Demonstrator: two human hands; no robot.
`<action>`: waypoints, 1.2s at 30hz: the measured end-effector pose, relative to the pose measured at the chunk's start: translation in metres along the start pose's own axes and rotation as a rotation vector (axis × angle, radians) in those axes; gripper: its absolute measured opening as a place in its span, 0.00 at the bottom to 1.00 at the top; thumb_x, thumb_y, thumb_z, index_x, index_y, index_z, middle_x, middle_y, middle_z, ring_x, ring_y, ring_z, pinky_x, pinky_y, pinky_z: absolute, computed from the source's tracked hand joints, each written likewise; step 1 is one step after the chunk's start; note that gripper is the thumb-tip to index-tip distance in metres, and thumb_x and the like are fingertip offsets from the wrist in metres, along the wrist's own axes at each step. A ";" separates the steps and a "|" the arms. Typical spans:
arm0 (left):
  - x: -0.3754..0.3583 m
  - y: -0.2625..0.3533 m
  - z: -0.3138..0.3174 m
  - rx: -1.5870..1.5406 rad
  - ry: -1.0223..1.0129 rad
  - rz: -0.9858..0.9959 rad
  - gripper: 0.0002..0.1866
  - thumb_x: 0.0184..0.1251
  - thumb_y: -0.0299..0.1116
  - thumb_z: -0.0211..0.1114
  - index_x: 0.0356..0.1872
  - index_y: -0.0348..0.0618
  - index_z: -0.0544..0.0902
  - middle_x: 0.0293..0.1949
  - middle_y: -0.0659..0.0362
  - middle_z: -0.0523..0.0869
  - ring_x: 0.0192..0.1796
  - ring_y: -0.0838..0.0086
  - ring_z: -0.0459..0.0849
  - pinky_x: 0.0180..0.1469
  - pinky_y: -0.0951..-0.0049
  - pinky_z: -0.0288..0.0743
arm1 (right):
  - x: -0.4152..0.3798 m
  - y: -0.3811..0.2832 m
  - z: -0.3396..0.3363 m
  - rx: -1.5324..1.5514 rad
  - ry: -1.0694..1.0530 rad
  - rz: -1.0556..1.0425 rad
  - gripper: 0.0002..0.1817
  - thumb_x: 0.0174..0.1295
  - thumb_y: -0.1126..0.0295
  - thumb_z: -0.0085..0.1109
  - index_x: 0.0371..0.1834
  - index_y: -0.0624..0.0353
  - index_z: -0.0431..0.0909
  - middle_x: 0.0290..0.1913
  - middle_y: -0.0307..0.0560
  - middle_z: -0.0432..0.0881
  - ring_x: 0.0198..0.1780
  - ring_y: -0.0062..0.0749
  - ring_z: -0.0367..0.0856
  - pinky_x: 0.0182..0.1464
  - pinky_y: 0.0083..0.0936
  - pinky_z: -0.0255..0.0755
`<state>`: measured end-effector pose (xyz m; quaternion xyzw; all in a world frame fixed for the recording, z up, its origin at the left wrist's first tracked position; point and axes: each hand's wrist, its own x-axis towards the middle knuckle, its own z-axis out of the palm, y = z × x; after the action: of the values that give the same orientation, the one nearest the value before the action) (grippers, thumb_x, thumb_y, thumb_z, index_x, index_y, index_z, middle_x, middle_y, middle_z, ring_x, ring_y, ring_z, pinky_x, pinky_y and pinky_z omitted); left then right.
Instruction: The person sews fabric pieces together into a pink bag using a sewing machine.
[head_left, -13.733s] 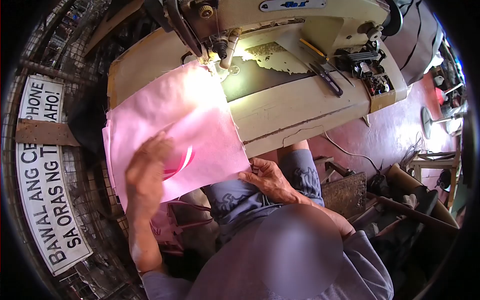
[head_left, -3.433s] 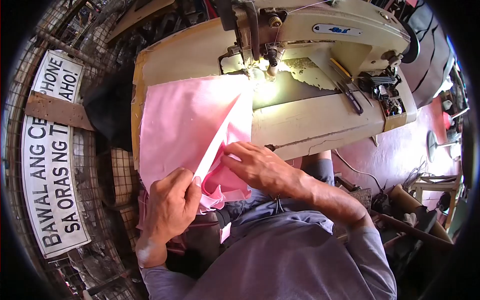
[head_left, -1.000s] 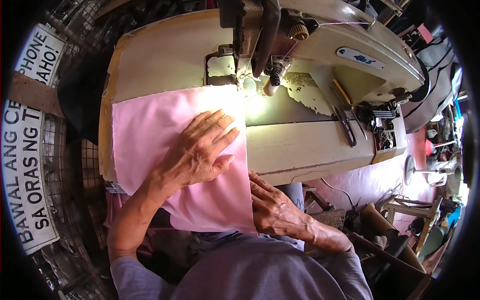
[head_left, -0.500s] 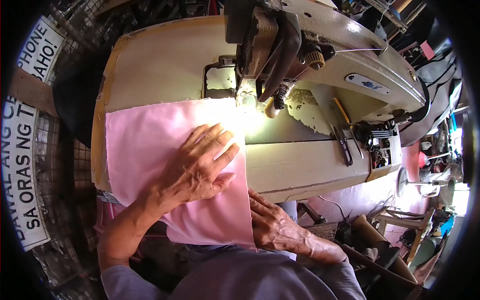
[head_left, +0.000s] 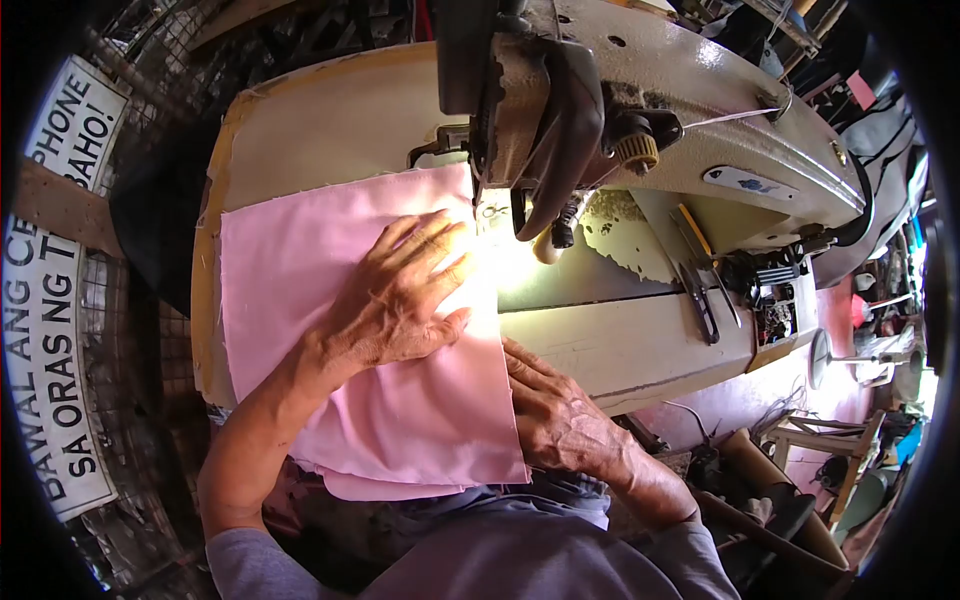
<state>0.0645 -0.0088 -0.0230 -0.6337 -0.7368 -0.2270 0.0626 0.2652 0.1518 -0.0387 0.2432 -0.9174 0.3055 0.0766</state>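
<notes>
A piece of pink fabric (head_left: 290, 290) lies across the machine bed and hangs over its front edge, with another pink layer showing at the bottom. My left hand (head_left: 405, 295) rests flat on top of it, fingers spread, just left of the bright lamp spot. At the fabric's right edge my right hand (head_left: 565, 420) holds the border; its thumb is hidden behind the fabric. The sewing machine head (head_left: 540, 130) stands over the fabric's upper right corner. Glare hides the needle area.
Thread snips (head_left: 702, 305) and a yellow-edged tool (head_left: 695, 230) lie on the bed under the machine arm. A white lettered sign (head_left: 60, 380) hangs at the left by wire mesh. A fan (head_left: 820, 358) and a wooden stool (head_left: 830, 435) stand at the right.
The fabric has slid upward, farther under the machine head, and both hands have moved along with it. The view has also shifted slightly.
</notes>
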 end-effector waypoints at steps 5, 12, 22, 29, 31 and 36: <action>0.001 -0.012 -0.001 0.038 -0.045 0.016 0.28 0.54 0.37 0.75 0.56 0.36 0.85 0.61 0.44 0.83 0.70 0.48 0.77 0.74 0.49 0.69 | 0.010 0.001 -0.002 0.046 0.066 0.002 0.24 0.47 0.65 0.59 0.46 0.69 0.86 0.65 0.62 0.79 0.77 0.56 0.70 0.85 0.53 0.55; 0.004 0.007 -0.021 0.007 -0.113 0.016 0.28 0.57 0.38 0.78 0.58 0.36 0.83 0.62 0.44 0.82 0.72 0.48 0.75 0.78 0.45 0.62 | -0.021 -0.016 0.016 -0.049 -0.025 -0.107 0.25 0.50 0.64 0.59 0.50 0.67 0.87 0.67 0.59 0.78 0.78 0.55 0.69 0.86 0.51 0.54; -0.034 0.045 -0.002 0.067 -0.115 -0.093 0.28 0.66 0.44 0.73 0.61 0.35 0.82 0.64 0.44 0.82 0.74 0.50 0.73 0.81 0.40 0.54 | -0.024 -0.026 0.021 -0.039 0.096 -0.079 0.25 0.52 0.66 0.61 0.52 0.70 0.85 0.64 0.62 0.81 0.74 0.57 0.73 0.84 0.51 0.58; -0.034 0.043 -0.003 0.063 -0.120 -0.081 0.27 0.66 0.44 0.71 0.61 0.38 0.82 0.65 0.46 0.80 0.74 0.52 0.73 0.80 0.43 0.56 | -0.020 -0.028 0.015 0.016 0.092 -0.059 0.23 0.55 0.67 0.61 0.52 0.70 0.85 0.62 0.63 0.81 0.74 0.57 0.74 0.83 0.52 0.59; -0.033 0.042 -0.005 0.062 -0.132 -0.078 0.28 0.66 0.45 0.71 0.62 0.39 0.82 0.66 0.47 0.79 0.74 0.53 0.73 0.80 0.44 0.57 | -0.018 -0.030 0.012 0.038 0.077 -0.043 0.23 0.54 0.67 0.61 0.52 0.69 0.85 0.63 0.63 0.81 0.74 0.57 0.74 0.83 0.53 0.60; -0.030 0.037 -0.007 0.024 -0.122 -0.101 0.28 0.63 0.43 0.72 0.63 0.43 0.80 0.67 0.50 0.78 0.73 0.53 0.73 0.78 0.44 0.59 | -0.014 -0.028 0.011 0.022 0.073 -0.039 0.24 0.49 0.66 0.62 0.50 0.66 0.87 0.65 0.64 0.80 0.74 0.58 0.74 0.81 0.53 0.63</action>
<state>0.1040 -0.0351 -0.0191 -0.6077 -0.7729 -0.1819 0.0137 0.2917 0.1315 -0.0372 0.2507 -0.9056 0.3229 0.1134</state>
